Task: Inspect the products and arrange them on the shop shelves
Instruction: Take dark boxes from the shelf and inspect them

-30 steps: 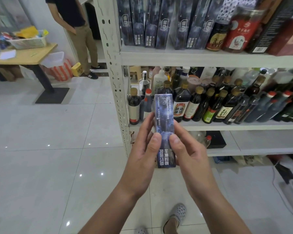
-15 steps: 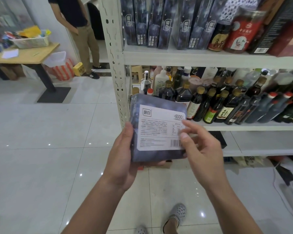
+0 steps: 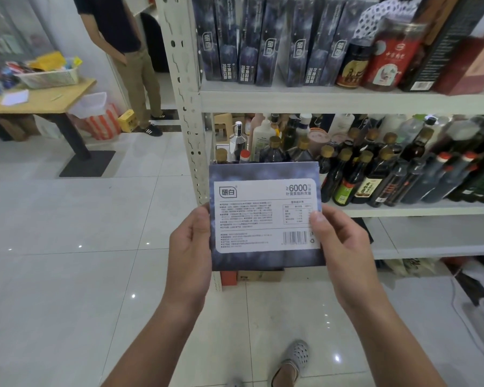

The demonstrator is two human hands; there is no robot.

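At the upper left of the frame a wooden table (image 3: 42, 100) carries a white basket (image 3: 51, 78), and a standing person (image 3: 123, 37) is just to its right. At centre, the left hand (image 3: 189, 244) grasps the left edge of a flat dark-blue box (image 3: 266, 216), with the thumb on the front face. The box faces the camera with its white printed label and barcode, in front of the white shelf unit (image 3: 186, 88). The right hand (image 3: 344, 247) grips the box's right edge, thumb on the label. Matching boxes (image 3: 263, 43) stand upright on the upper shelf, beside a red jar (image 3: 391, 57). At the right, dark bottles (image 3: 375, 169) crowd the middle shelf.
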